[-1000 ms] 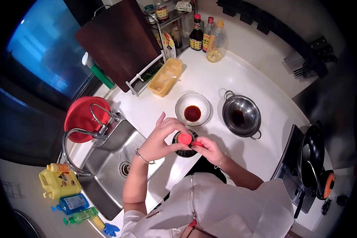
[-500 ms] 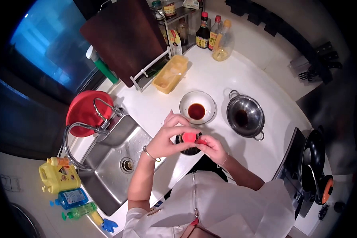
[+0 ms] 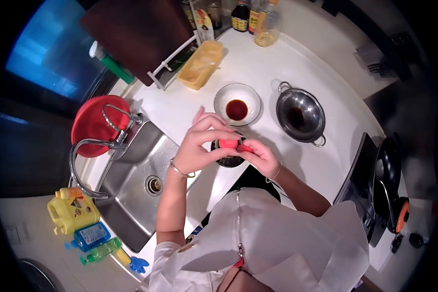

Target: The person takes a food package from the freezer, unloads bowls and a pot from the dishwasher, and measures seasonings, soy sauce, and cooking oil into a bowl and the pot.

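Note:
My left hand (image 3: 203, 142) has its thumb and fingers around a round red cap (image 3: 228, 143). Under the cap is a dark round container or bottle (image 3: 230, 161), seen from above and partly covered by both hands. My right hand (image 3: 261, 156) pinches a small red piece (image 3: 246, 147) at the cap's right side; whether it is part of the cap I cannot tell. Just beyond the hands stands a clear bowl (image 3: 252, 110) with dark brown liquid. To its right, a steel two-handled bowl (image 3: 314, 111) also holds dark liquid.
A sink (image 3: 136, 204) with a faucet lies left, a red basin (image 3: 85, 127) behind it. Soap bottles (image 3: 93, 235) stand at the lower left. A yellow tray (image 3: 207, 55) and sauce bottles (image 3: 240, 18) are at the back; a pan (image 3: 389, 160) is at the right.
The view has tilted, so the counter and bowls appear higher in the picture. Both hands remain at the red cap, with little change in their grip.

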The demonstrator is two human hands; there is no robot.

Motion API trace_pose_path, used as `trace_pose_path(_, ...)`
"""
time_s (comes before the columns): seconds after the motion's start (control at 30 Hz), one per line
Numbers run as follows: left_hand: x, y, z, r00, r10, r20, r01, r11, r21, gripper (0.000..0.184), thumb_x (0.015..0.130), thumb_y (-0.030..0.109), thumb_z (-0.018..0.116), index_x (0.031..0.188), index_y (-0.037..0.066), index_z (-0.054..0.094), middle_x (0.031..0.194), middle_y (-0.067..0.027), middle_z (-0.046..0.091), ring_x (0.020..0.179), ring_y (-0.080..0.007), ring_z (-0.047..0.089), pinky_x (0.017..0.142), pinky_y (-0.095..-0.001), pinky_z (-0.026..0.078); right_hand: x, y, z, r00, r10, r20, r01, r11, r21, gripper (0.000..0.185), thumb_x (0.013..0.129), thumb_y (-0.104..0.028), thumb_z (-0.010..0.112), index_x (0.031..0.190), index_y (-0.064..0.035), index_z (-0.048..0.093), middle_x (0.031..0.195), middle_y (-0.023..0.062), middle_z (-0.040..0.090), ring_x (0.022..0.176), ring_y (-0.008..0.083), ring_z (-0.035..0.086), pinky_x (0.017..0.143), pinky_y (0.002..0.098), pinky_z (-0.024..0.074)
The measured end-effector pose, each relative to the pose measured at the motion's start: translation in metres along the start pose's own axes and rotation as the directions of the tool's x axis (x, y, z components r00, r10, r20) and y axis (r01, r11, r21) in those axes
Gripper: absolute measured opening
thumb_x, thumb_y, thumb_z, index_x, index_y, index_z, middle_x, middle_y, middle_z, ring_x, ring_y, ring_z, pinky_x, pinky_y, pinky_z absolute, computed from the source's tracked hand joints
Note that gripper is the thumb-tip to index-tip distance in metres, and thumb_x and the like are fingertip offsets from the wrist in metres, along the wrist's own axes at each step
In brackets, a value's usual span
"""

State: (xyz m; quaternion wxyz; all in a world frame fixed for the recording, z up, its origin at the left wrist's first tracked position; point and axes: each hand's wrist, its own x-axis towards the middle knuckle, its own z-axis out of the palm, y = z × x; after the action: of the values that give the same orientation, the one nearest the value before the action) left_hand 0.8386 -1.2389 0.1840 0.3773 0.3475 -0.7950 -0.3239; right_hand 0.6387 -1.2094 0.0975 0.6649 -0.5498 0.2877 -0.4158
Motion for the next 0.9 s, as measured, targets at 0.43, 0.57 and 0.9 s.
trace_pose_path(0.43,-0.012,-0.02,0.015,0.997,-0.083,0.003,0.073,0.864,-0.499,0.014,0.072,0.013,0.064,0.085,0.01,0.064,0.101,-0.0061,0.062,0.116,-0.0272,0.042,0.102,-0.0488,0.002,-0.002,0.0,0.004,1.0,0.025,-0.001,-0.025,0.999,0.03,0.018,0.086,-0.003,0.048,0.104,-0.001,0.047,0.093,0.0012,0.052,0.084,0.0053,0.047,0.074,0.0203,0.0391)
trace_pose_path(0.57,-0.011,-0.016,0.012,0.998,-0.02,-0.053,0.002,0.948,-0.318,0.027,0.067,0.011,0.069,0.093,0.011,0.06,0.099,-0.0033,0.062,0.116,-0.0249,0.042,0.102,-0.0489,0.001,-0.001,-0.01,0.0,0.998,-0.065,0.024,0.069,0.941,-0.332,0.026,0.08,-0.006,0.059,0.103,-0.0005,0.047,0.092,0.0047,0.052,0.084,0.0088,0.05,0.075,0.0233,0.0413)
trace_pose_path(0.9,-0.021,-0.014,0.02,0.986,-0.052,-0.161,-0.023,0.902,-0.431,0.072,0.057,0.017,0.078,0.117,0.009,0.04,0.118,-0.0067,0.048,0.117,-0.0237,0.038,0.103,-0.0399,0.018,0.034,-0.095,0.013,0.889,-0.394,0.235,0.44,0.591,-0.676,0.041,0.066,-0.012,0.069,0.104,-0.0086,0.053,0.111,0.0099,0.041,0.104,0.0264,0.038,0.088,0.0346,0.0342)
